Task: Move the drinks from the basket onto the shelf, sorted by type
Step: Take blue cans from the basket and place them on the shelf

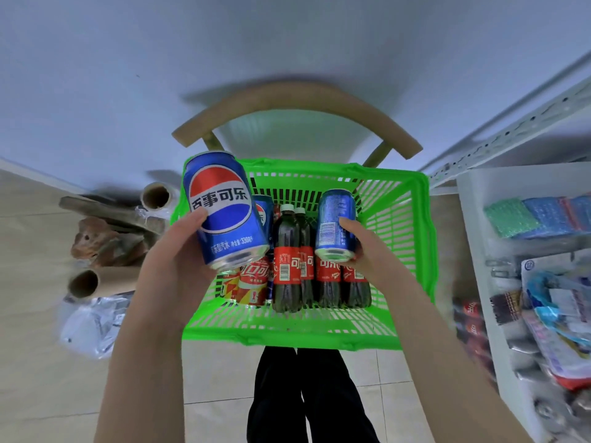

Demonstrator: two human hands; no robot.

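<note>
At the far left of the frame, brown cardboard tubes (96, 282) and crumpled clear plastic wrap (91, 327) lie on the pale tiled floor (35, 314). Just right of them, the left hand (174, 270) holds a blue Pepsi can with a red, white and blue logo (224, 209) above the basket's left edge, thumb pressed on the can's front and the other fingers wrapped behind it. In the centre, a bright green slatted plastic basket (399, 238) rests on a wooden chair with a curved backrest (297, 103). Inside it lie red Coca-Cola cans (252, 282) at lower left, another blue can (264, 212) behind them, and dark cola bottles with red labels (287, 260) in the middle. The right hand (374, 251) grips a second blue Pepsi can (337, 225) over the bottles, thumb curled around its side. At the right edge stands a white metal shelf (473, 238) holding blurred packaged goods.
</note>
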